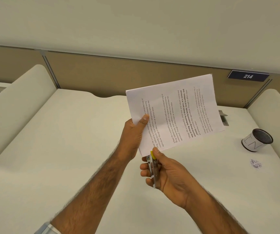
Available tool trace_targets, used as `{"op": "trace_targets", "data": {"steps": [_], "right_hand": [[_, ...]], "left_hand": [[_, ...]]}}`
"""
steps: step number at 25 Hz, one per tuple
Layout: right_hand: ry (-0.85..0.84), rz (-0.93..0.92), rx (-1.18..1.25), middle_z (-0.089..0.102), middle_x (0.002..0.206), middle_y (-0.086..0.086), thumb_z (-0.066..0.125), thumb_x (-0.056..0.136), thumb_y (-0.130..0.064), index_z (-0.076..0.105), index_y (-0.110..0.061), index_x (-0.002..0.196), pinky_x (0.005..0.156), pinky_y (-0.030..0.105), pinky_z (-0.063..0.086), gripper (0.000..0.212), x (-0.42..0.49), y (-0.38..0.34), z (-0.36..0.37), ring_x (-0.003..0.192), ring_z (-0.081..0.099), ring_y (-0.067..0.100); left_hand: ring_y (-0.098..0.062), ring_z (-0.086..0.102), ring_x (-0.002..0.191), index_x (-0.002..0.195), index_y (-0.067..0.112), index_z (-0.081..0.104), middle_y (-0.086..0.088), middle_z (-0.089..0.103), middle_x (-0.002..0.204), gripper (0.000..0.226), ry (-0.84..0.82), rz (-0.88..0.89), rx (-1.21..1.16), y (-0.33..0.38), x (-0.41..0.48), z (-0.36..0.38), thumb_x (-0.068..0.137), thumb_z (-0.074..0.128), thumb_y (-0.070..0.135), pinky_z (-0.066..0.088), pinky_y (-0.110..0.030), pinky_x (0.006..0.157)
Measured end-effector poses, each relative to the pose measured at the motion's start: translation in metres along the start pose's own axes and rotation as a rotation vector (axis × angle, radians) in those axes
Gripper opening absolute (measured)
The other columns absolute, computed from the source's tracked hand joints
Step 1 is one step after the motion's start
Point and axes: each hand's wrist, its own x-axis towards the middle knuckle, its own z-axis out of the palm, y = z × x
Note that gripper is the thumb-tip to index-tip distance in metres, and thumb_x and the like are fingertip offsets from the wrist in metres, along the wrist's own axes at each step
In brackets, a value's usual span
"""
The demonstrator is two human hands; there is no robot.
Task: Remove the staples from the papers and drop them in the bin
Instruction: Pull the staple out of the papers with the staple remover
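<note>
My left hand [133,137] grips the printed papers [174,112] by their near left edge and holds them up above the white desk, thumb on the top sheet. A clear staple remover [152,169] with a yellow tip sits in the grip of my right hand [165,173], its tip at the papers' near corner beside my thumb. The staple itself is not visible. The bin [256,140], a small mesh cup with a white label, stands on the desk to the right.
A small pile of loose staples [255,163] lies on the desk [68,149] in front of the bin. Beige partition panels run along the back, with a "214" sign [248,76]. A grey fitting [223,118] sits behind the papers.
</note>
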Motion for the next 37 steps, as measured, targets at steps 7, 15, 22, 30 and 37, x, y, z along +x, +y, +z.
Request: {"op": "trace_targets", "data": {"steps": [7, 15, 22, 30, 37], "right_hand": [[-0.106, 0.046, -0.031, 0.071, 0.11, 0.019, 0.06, 0.093, -0.049, 0.065, 0.001, 0.123, 0.073, 0.037, 0.056, 0.058, -0.004, -0.002, 0.0, 0.089, 0.067, 0.028], [0.004, 0.062, -0.081, 0.073, 0.104, 0.018, 0.063, 0.089, -0.051, 0.065, 0.0, 0.122, 0.07, 0.038, 0.056, 0.061, -0.005, -0.004, 0.0, 0.083, 0.069, 0.026], [0.052, 0.02, -0.006, 0.074, 0.11, 0.02, 0.059, 0.091, -0.05, 0.066, -0.004, 0.119, 0.075, 0.042, 0.058, 0.054, -0.005, -0.003, 0.004, 0.09, 0.073, 0.029], [0.017, 0.011, 0.01, 0.074, 0.111, 0.019, 0.062, 0.09, -0.047, 0.066, -0.006, 0.116, 0.077, 0.042, 0.059, 0.048, -0.006, -0.006, 0.009, 0.092, 0.073, 0.03], [0.068, -0.046, 0.007, 0.071, 0.092, 0.014, 0.073, 0.08, -0.043, 0.068, -0.004, 0.113, 0.056, 0.027, 0.046, 0.051, -0.002, -0.004, 0.011, 0.066, 0.06, 0.017]], "left_hand": [[-0.017, 0.078, 0.08, 0.109, 0.031, 0.068, 0.01, 0.081, 0.094, 0.011, 0.015, 0.002, 0.0, 0.005, -0.001, -0.003, 0.104, 0.058, 0.029, 0.063, -0.028, 0.068], [-0.017, 0.078, 0.078, 0.11, 0.031, 0.067, 0.011, 0.081, 0.094, 0.012, 0.005, 0.027, 0.022, 0.008, -0.004, -0.003, 0.104, 0.056, 0.029, 0.06, -0.026, 0.064], [-0.018, 0.078, 0.079, 0.11, 0.032, 0.066, 0.012, 0.08, 0.093, 0.012, -0.013, 0.047, 0.052, 0.009, -0.005, -0.002, 0.104, 0.056, 0.03, 0.061, -0.028, 0.066], [-0.023, 0.078, 0.086, 0.11, 0.029, 0.069, 0.004, 0.081, 0.099, 0.014, -0.043, 0.035, 0.029, 0.005, -0.008, 0.001, 0.103, 0.057, 0.031, 0.064, -0.036, 0.075], [-0.021, 0.078, 0.085, 0.109, 0.027, 0.07, 0.003, 0.081, 0.099, 0.014, -0.051, -0.032, -0.036, 0.002, -0.011, 0.004, 0.103, 0.058, 0.028, 0.063, -0.033, 0.072]]}}
